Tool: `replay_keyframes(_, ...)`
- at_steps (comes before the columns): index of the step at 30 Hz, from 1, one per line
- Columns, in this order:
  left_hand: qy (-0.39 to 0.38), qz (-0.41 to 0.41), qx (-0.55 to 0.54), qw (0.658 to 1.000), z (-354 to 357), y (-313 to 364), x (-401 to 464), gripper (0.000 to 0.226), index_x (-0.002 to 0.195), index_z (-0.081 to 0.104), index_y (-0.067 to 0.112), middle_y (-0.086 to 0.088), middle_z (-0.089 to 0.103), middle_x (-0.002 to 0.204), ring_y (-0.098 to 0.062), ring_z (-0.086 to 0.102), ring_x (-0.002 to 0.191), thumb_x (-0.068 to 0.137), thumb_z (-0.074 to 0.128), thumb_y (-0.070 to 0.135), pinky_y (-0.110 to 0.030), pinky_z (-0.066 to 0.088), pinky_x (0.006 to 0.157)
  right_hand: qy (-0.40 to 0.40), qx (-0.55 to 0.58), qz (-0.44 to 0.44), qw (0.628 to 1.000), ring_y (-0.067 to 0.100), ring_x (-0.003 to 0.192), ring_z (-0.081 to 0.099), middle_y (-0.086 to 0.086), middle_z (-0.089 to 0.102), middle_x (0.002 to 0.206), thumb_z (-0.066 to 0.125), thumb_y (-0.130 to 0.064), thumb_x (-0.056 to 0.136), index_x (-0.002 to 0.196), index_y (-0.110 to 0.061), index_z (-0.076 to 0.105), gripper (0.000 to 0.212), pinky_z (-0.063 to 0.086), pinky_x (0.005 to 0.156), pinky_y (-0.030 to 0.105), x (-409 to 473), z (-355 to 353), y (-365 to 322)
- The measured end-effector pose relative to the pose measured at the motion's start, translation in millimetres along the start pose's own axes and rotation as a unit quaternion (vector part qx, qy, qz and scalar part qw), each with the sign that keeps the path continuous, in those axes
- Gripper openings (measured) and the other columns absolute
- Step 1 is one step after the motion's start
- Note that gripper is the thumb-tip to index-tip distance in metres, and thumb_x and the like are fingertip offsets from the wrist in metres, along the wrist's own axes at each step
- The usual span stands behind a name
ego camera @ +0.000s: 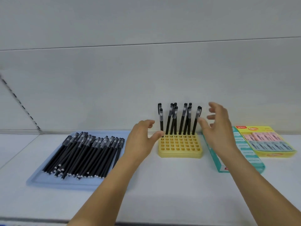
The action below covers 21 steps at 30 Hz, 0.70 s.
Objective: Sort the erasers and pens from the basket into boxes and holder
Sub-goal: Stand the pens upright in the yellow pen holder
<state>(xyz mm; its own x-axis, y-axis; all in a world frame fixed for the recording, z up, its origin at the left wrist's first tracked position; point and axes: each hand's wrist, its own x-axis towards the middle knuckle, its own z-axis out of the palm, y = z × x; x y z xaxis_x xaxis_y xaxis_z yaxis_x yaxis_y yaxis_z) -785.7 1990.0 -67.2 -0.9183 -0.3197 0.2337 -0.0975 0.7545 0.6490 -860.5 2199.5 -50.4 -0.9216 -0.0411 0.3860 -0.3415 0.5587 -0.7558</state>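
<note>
Hands were up on either side of the yellow holder [180, 146], and neither one had anything in it. The left hand [140, 137] hovered just beside the holder's left edge, fingers loosely spread, thumb reaching toward the leftmost standing pen, though whether it touched could not be told. The right hand [217, 126] was raised near the holder's right side, fingers splayed and blurred, palm facing in toward the pens.

In the holder's back rows stood a cluster of black pens [179, 119], caps up, some upright and some leaning a little; the front rows of holes showed open. The holder sat on the white tabletop [162, 185], close to the back wall.

Over to the left, a pale blue tray [37, 178] carried a big heap of loose black pens [84, 154], lying roughly parallel with caps toward the wall and tips toward the camera.

Off to the right, a teal box [244, 152] lay on the table, partly behind the right forearm. Just beside it, further right, a yellow box [275, 154] held erasers: a pink row [262, 136] at the back and a blue-grey row [272, 145] in front of it, packed side by side. The two boxes looked to be touching along their near edges
</note>
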Motion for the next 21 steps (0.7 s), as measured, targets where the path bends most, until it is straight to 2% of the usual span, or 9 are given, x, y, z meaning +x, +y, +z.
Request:
replay_keyframes(2,0.009,0.034,0.007,0.999,-18,-12,-23,0.049,0.134,0.05,0.027,0.014,0.052,0.128,-0.005,0.044,0.121,0.09,0.061,0.046,-0.02,0.033,0.095,0.051,0.061,-0.041,0.996,0.008,0.098,0.056,-0.005,0.049,0.126,0.058,-0.021,0.094,0.132,-0.027,0.044,0.042,0.051,0.084,0.038,-25,3,-15)
replay_keyframes(3,0.015,0.041,0.01,0.999,-29,-22,-33,0.047,0.134,0.051,0.028,0.014,0.051,0.128,-0.005,0.043,0.121,0.09,0.061,0.044,-0.019,0.033,0.095,0.039,0.08,-0.054,0.995,0.005,0.094,0.056,-0.007,0.053,0.119,0.058,-0.021,0.094,0.127,-0.028,0.048,0.035,0.05,0.081,0.036,-37,9,-24)
replay_keyframes(6,0.052,0.019,0.026,0.998,-69,-62,-53,0.044,0.131,0.053,0.028,0.013,0.052,0.129,-0.007,0.044,0.12,0.09,0.062,0.041,-0.02,0.033,0.099,-0.073,0.089,-0.086,0.99,0.001,0.086,0.057,-0.015,0.06,0.1,0.06,-0.025,0.092,0.113,-0.028,0.059,0.022,0.051,0.078,0.034,-67,44,-54)
replay_keyframes(10,0.091,-0.046,0.049,0.994,-121,-121,-68,0.046,0.132,0.054,0.025,0.005,0.054,0.131,-0.015,0.045,0.126,0.09,0.061,0.041,-0.027,0.034,0.103,-0.236,0.046,-0.11,0.964,0.001,0.081,0.06,-0.019,0.065,0.091,0.06,-0.038,0.091,0.1,-0.032,0.066,0.013,0.053,0.079,0.036,-91,103,-98)
replay_keyframes(12,0.101,-0.073,0.069,0.99,-140,-147,-70,0.049,0.133,0.053,0.021,0.0,0.056,0.128,-0.019,0.048,0.123,0.091,0.06,0.044,-0.029,0.037,0.098,-0.294,-0.015,-0.122,0.948,0.002,0.081,0.06,-0.018,0.065,0.091,0.055,-0.047,0.092,0.097,-0.032,0.066,0.018,0.052,0.079,0.033,-98,129,-124)
replay_keyframes(15,0.057,-0.119,0.112,0.985,-156,-178,-62,0.059,0.13,0.055,0.019,-0.002,0.058,0.12,-0.023,0.053,0.115,0.087,0.053,0.06,-0.036,0.046,0.093,-0.313,-0.109,-0.132,0.934,0.01,0.083,0.062,-0.01,0.068,0.088,0.048,-0.055,0.093,0.092,-0.025,0.066,0.035,0.052,0.074,0.031,-107,161,-160)
replay_keyframes(18,0.004,-0.134,0.147,0.98,-162,-186,-54,0.057,0.1,0.06,0.02,0.0,0.06,0.094,-0.02,0.06,0.088,0.081,0.049,0.072,-0.036,0.051,0.074,-0.305,-0.199,-0.134,0.922,0.02,0.075,0.063,0.001,0.068,0.08,0.044,-0.061,0.093,0.085,-0.013,0.063,0.052,0.049,0.067,0.032,-113,190,-185)
replay_keyframes(21,-0.039,-0.136,0.171,0.975,-167,-186,-49,0.045,0.079,0.049,0.017,0.003,0.055,0.077,-0.014,0.051,0.068,0.084,0.061,0.06,-0.028,0.039,0.058,-0.308,-0.246,-0.117,0.912,0.017,0.054,0.046,-0.003,0.047,0.058,0.044,-0.065,0.091,0.063,-0.016,0.042,0.056,0.037,0.052,0.028,-121,213,-199)
